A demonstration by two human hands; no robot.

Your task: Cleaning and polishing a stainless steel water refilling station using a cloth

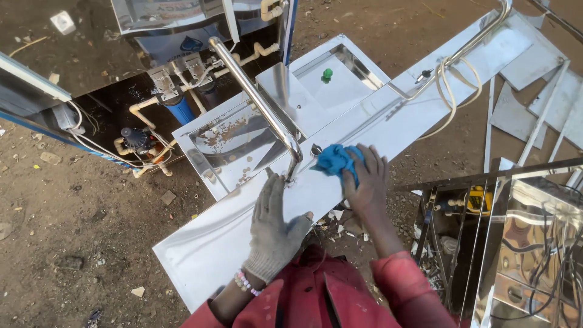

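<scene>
Right hand point(368, 182): we are pressing a soft, limp blue rag point(336, 160) onto the steel panel point(206, 249). Left hand point(274, 228), gloved, is lying flat, bracing by the rail point(258, 100). We are judging the panel stiff, slick, sharp-edged.

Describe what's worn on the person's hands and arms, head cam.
Left hand: grey knitted work glove, with a beaded bracelet of pink and white beads at the wrist. Right hand: bare, no glove. Red sleeves on both arms, pushed up from the wrists.
</scene>
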